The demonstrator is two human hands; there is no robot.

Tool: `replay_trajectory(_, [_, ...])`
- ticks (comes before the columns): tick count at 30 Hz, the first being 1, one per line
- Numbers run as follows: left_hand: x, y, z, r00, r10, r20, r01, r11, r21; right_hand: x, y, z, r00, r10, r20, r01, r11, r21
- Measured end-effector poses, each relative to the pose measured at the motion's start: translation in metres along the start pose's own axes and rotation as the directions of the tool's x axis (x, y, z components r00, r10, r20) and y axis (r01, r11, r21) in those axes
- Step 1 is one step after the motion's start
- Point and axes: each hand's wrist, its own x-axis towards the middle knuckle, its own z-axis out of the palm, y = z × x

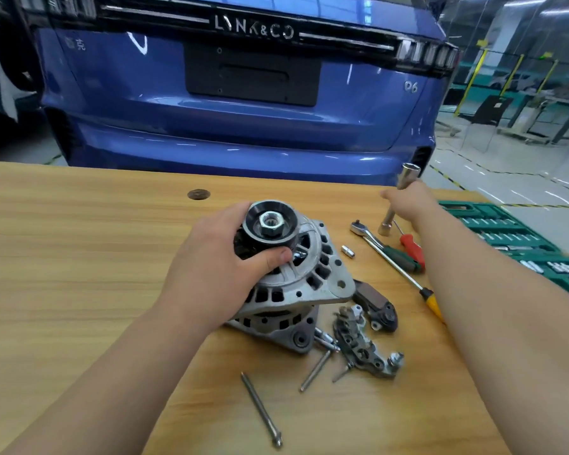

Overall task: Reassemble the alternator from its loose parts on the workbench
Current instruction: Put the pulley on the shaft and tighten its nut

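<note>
Alternator (309, 274) is sitting pulley-up, left hand (211, 257) clamping round its pulley (253, 216); right hand (408, 205) is gripping the near-upright deep socket (408, 174), well right of the nut (270, 224).

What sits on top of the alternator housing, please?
A black pulley with a hex nut at its centre. The left hand grips the pulley, hiding its left side and the housing beneath.

Two bare arms in shot here: the left forearm (112, 372) and the right forearm (493, 307) are both uncovered to the frame edge. The left hand (217, 257) is bare, thumbnail (282, 255) cut short; the right hand (408, 200) bare too, slightly blurred
</note>
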Motion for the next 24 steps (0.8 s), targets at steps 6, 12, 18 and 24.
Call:
replay_trajectory(6, [0.048,-0.011,0.011,0.992,0.028,0.127,-0.013,0.993,-0.115,0.001,-0.029,0.003,0.886,-0.444,-0.132,0.423,0.891,-0.164])
replay_trajectory(12, [0.057,-0.015,0.004,0.978,0.075,0.194,-0.053,0.992,-0.114,-0.117,-0.136,-0.043,0.602,-0.496,0.626,0.788,0.497,-0.364])
replay_trajectory(18, [0.054,-0.006,0.001,0.992,0.09,0.088,-0.083,0.993,-0.084,-0.179,-0.18,-0.023,0.464,-0.539,0.703,0.753,-0.177,-0.633])
replay_trajectory(24, [0.059,0.01,0.003,0.991,0.126,-0.043,-0.128,0.99,-0.06,-0.214,-0.209,-0.006,0.456,-0.49,0.743,0.541,-0.511,-0.668])
